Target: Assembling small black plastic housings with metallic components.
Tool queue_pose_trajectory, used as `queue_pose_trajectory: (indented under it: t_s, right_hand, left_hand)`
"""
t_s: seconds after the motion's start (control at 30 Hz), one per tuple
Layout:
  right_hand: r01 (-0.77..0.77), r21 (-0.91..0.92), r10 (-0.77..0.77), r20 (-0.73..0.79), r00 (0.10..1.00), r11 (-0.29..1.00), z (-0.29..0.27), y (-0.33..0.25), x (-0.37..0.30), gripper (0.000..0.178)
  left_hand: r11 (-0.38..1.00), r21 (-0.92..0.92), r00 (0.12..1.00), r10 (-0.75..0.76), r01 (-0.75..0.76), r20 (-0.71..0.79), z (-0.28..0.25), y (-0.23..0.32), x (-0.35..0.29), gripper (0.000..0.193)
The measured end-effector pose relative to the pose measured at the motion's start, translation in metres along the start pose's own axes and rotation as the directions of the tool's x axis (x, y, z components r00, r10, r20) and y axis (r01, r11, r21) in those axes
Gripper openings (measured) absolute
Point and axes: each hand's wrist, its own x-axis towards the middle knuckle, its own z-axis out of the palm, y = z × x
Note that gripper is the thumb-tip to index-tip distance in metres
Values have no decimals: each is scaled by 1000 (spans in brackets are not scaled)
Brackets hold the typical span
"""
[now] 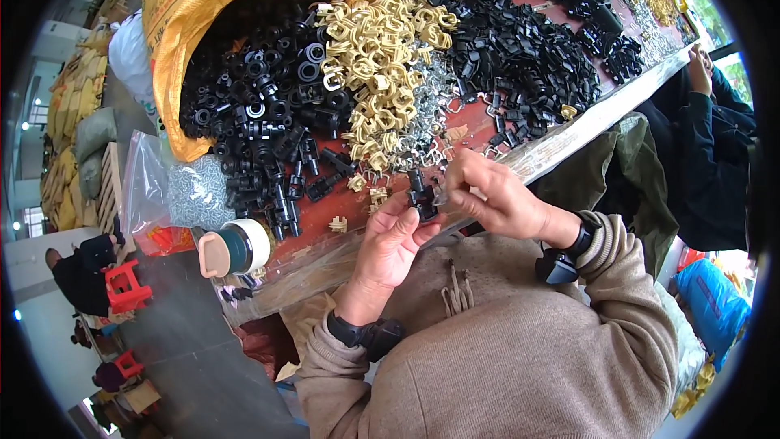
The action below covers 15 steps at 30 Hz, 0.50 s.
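Note:
My left hand (385,245) has its fingers closed around a small black plastic fitting (420,193) with a stubby tube on top, held over the table's near edge. Beside it, my right hand (505,202) is closed in a pinch, thumb and fingertips against the fitting's right side; a small greyish piece seems to show there, too small to name. Just beyond my hands lie a heap of cream plastic clips (382,73), a strip of silvery metal pieces (424,118) and a pile of small black plastic parts (520,61).
An orange woven sack (175,41) spills black tubular fittings (272,97) onto the red tabletop (313,232). A bag of small grey pieces (197,191) and a lidded cup (248,245) stand at the left edge. Another person's hand (700,69) is at the far right.

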Motion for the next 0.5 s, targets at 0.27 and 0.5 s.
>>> queue_pose_trajectory:
  t_s: [0.27, 0.5]
  right_hand:
    - [224, -384, -217, 60, 974, 896, 6, -10, -4, 15]
    - [258, -501, -220, 134, 966, 826, 5, -14, -7, 17]
  left_hand:
    - [995, 65, 997, -73, 71, 18, 3, -1, -4, 32]
    - [985, 160, 998, -58, 64, -39, 9, -4, -8, 32]
